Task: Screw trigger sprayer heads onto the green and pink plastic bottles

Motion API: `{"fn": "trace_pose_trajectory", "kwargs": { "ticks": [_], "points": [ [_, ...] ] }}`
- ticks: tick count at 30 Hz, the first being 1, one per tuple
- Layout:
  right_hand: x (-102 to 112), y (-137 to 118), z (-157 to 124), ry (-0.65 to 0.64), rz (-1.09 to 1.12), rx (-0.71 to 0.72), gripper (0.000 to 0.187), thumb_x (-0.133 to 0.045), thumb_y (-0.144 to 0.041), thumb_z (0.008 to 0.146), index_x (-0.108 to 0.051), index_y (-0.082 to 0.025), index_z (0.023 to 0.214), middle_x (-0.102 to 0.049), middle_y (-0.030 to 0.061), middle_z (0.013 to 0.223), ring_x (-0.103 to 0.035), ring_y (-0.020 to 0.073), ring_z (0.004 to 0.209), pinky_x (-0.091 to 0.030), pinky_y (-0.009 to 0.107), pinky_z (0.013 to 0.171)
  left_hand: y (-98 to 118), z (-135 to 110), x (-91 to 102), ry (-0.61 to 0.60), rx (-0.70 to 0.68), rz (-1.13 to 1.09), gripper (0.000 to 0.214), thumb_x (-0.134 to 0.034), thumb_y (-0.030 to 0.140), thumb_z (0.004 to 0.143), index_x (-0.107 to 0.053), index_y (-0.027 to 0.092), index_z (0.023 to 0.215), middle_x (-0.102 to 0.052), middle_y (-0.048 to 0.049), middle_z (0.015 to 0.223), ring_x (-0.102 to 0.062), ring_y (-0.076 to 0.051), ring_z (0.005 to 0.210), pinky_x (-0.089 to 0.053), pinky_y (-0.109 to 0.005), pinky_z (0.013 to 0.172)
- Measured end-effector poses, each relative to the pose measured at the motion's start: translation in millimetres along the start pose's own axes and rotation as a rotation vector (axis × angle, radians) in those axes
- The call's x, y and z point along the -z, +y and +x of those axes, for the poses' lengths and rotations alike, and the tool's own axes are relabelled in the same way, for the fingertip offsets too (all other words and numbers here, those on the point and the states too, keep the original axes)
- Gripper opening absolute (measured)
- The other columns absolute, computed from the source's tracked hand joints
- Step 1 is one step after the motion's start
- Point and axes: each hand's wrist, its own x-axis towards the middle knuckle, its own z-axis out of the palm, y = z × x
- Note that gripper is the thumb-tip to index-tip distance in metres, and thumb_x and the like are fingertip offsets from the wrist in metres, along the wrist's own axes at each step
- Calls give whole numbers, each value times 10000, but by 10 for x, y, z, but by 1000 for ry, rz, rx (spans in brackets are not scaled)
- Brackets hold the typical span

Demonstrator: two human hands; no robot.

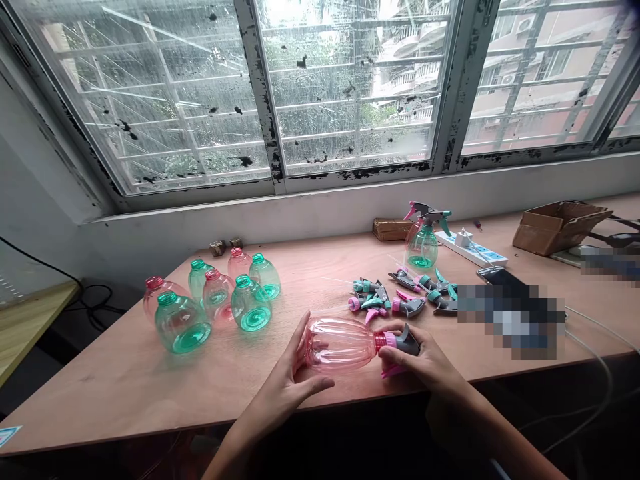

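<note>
A clear pink spray bottle (340, 343) lies sideways between my hands, just above the table's front edge. My left hand (295, 373) cups its base, the thumb stretched along the underside. At the other end my right hand (413, 357) grips the grey and pink spray head (397, 340), which sits on the bottle's neck; its pink trigger points down. Beyond my right hand lies a pile of loose spray heads (370, 300), grey with pink or green parts. To the left stand several open bottles without heads, such as a green bottle (251, 310) and a pink bottle (219, 293).
Bottles with spray heads on, one a green spray bottle (423, 250), stand near the back. Beside them are a power strip (473, 250), a brown package (393, 229) and an open cardboard box (557, 227). A dark phone (505, 283) and white cables (603, 333) lie at right.
</note>
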Motion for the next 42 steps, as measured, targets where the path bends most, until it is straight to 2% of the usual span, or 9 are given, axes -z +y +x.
{"fn": "trace_pose_trajectory", "kwargs": {
  "ticks": [5, 11, 16, 21, 24, 27, 29, 36, 42],
  "points": [
    [-14, -11, -8, -1, -13, 2, 369, -775, -417, 815, -632, -171, 1051, -737, 8, 687, -706, 188, 621, -581, 299, 633, 25, -4, 1, -15, 43, 12, 899, -745, 410, 837, -236, 253, 1561, -581, -122, 1338, -512, -317, 1303, -340, -482, 1155],
    [5, 10, -4, -26, 45, -20, 337, -772, -387, 827, -609, -159, 1014, -760, 36, 730, -732, 200, 685, -592, 311, 670, 61, -40, -18, -42, -20, 64, 1041, -781, 281, 818, -71, 321, 1578, -498, -88, 1463, -380, -281, 1426, -221, -462, 1219],
    [1, 12, -17, -58, 69, -36, 337, -761, -373, 844, -589, -164, 1045, -756, 24, 704, -720, 181, 648, -597, 320, 676, 103, -29, -28, -35, -1, 51, 911, -745, 367, 838, -212, 253, 1568, -348, -107, 1589, -335, -333, 1450, -254, -468, 1209],
    [-7, 12, -8, -71, 76, -21, 336, -770, -361, 838, -587, -167, 1042, -752, 15, 688, -719, 174, 626, -594, 301, 647, 75, -27, -16, -49, -7, 70, 1001, -766, 291, 827, -106, 293, 1580, -517, -100, 1459, -405, -300, 1412, -266, -476, 1201],
    [-3, 34, -1, -65, 61, -17, 328, -764, -359, 844, -589, -168, 1045, -753, 16, 695, -721, 174, 627, -594, 300, 646, 60, -39, -6, -38, -8, 102, 1077, -792, 279, 802, -48, 303, 1581, -499, -98, 1476, -349, -296, 1446, -238, -467, 1212],
    [2, 55, 1, -61, 41, -17, 335, -770, -363, 838, -592, -170, 1046, -754, 16, 699, -720, 174, 625, -597, 301, 646, 69, -37, -9, -33, 6, 82, 1005, -768, 343, 820, -118, 260, 1582, -430, -111, 1536, -368, -325, 1431, -257, -463, 1204],
    [1, 50, -1, -63, 43, -16, 339, -772, -366, 835, -592, -169, 1045, -753, 15, 693, -719, 172, 622, -597, 297, 643, 71, -29, -16, -50, 6, 58, 956, -748, 356, 838, -155, 239, 1579, -470, -119, 1504, -437, -329, 1383, -296, -466, 1185],
    [-22, -33, -28, -49, 115, -18, 335, -764, -380, 840, -584, -172, 1031, -740, 5, 662, -706, 163, 603, -585, 277, 617, 18, -30, -12, -27, -27, 64, 1092, -804, 261, 793, -46, 349, 1574, -521, -73, 1440, -481, -273, 1346, -292, -440, 1183],
    [-16, -37, -31, -66, 91, -17, 327, -753, -370, 850, -582, -171, 1045, -743, 6, 667, -702, 159, 614, -579, 278, 636, -1, -17, 19, -67, 6, 39, 939, -745, 400, 840, -178, 255, 1574, -610, -123, 1295, -527, -321, 1285, -373, -478, 1118]
  ]
}}
